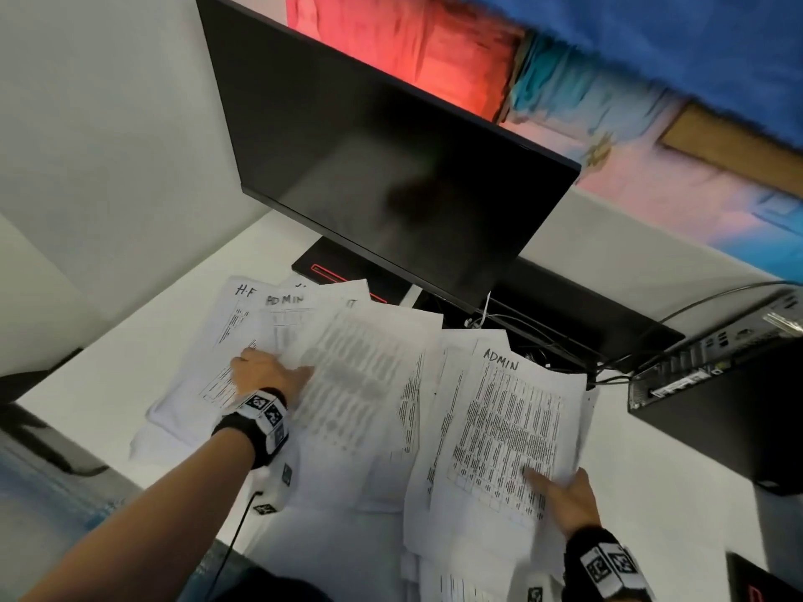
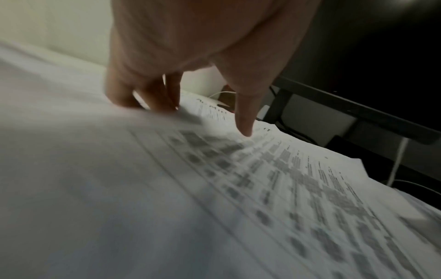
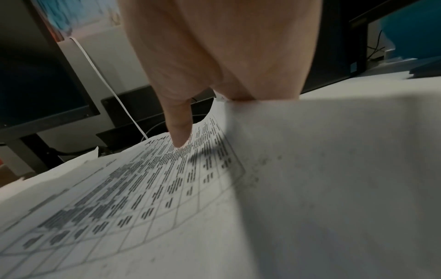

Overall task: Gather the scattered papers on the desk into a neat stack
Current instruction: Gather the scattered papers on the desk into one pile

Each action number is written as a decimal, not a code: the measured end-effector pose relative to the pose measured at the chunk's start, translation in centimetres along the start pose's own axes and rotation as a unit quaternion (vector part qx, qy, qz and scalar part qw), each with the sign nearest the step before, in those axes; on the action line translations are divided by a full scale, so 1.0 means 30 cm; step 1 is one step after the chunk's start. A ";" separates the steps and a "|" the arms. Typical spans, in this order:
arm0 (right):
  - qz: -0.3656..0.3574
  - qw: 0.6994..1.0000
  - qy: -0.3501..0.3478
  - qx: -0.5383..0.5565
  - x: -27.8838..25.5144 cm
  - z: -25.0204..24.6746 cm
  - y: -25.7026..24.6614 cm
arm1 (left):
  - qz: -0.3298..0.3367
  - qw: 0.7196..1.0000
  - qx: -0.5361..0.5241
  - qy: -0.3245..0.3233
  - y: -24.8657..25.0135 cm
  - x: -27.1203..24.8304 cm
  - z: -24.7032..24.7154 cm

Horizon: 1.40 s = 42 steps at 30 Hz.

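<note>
The gathering looks to be at an early stage: the thin white printed paper sheets (image 1: pixel 373 384), covered in grey tables and small text with handwritten headings such as "ADMIN", lie fanned and overlapping across the smooth white counter (image 1: pixel 130 341), edges at many angles and no squared stack yet visible. Two loose groups show, one to the left under the left hand (image 1: pixel 265 371) and one to the right under the right hand (image 1: pixel 565 497), and by my reading both must yet be drawn together, aligned and tapped even. The left hand lies on its group with fingers (image 2: pixel 243 120) bent down onto the paper; the wrist view shows the thumb pressing the top sheet while the other fingertips curl at a sheet's edge, though blur keeps me from telling whether they truly pinch it. The right hand has its thumb on top of the "ADMIN" sheet (image 1: pixel 508 432) and its remaining fingers tucked beneath the raised edge, so it grips that bundle, which bows upward softly as limp paper does. Behind the papers stands a flat black glossy monitor (image 1: pixel 391 176) on a dark base, and to the right sits a black boxy computer case (image 1: pixel 717 410) with cables.
</note>
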State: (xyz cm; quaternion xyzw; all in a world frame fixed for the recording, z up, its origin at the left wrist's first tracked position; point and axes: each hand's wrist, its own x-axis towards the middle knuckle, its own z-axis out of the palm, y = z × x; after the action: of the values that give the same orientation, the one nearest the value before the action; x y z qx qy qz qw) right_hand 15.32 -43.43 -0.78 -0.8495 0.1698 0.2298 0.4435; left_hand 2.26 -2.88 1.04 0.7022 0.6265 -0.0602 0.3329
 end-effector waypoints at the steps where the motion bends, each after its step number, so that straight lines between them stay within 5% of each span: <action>1: 0.009 1.000 -0.022 0.003 -0.010 0.012 -0.016 | 0.010 0.999 -0.033 -0.030 0.010 -0.003 0.008; 6: 0.022 0.997 -0.067 0.011 0.013 0.065 -0.018 | 0.054 0.974 -0.164 -0.149 0.045 -0.017 0.065; 10: 0.028 0.996 -0.075 0.050 0.007 0.093 0.004 | 0.109 0.961 -0.158 -0.199 0.057 -0.054 0.082; 13: 0.030 0.996 -0.076 0.042 0.012 0.104 0.037 | 0.164 0.964 -0.115 -0.173 0.069 -0.069 0.062; 16: 0.029 0.997 -0.065 0.031 0.004 0.102 0.033 | 0.247 0.966 -0.022 -0.074 0.097 -0.094 -0.035; 20: 0.003 0.998 -0.065 0.004 -0.015 0.109 0.009 | 0.330 0.935 0.125 0.034 0.122 -0.162 -0.225; 24: -0.012 0.998 -0.067 -0.007 -0.024 0.116 -0.006 | 0.384 0.907 0.130 0.118 0.077 -0.245 -0.404; 26: -0.008 0.998 -0.067 -0.015 -0.027 0.118 -0.011 | 0.431 0.890 0.089 0.122 0.047 -0.289 -0.495; 29: 0.014 0.998 -0.062 -0.028 -0.037 0.130 -0.011 | 0.484 0.873 -0.057 0.018 0.024 -0.376 -0.609; 32: 0.034 0.995 -0.081 -0.047 -0.045 0.147 -0.012 | 0.468 0.838 -0.248 -0.130 0.045 -0.440 -0.615; 36: 0.019 0.992 -0.095 -0.080 -0.070 0.147 -0.027 | 0.420 0.837 -0.295 -0.189 0.074 -0.407 -0.392; 42: 0.064 0.989 -0.118 0.057 -0.078 0.188 -0.010 | 0.274 0.933 -0.115 -0.204 0.024 -0.274 0.099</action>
State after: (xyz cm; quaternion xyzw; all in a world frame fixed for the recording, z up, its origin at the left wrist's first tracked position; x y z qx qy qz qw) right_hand 12.15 -38.37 -2.14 -0.7775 0.1831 0.3460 0.4922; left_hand 2.20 -11.40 3.15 0.7764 0.3304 -0.0365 0.5355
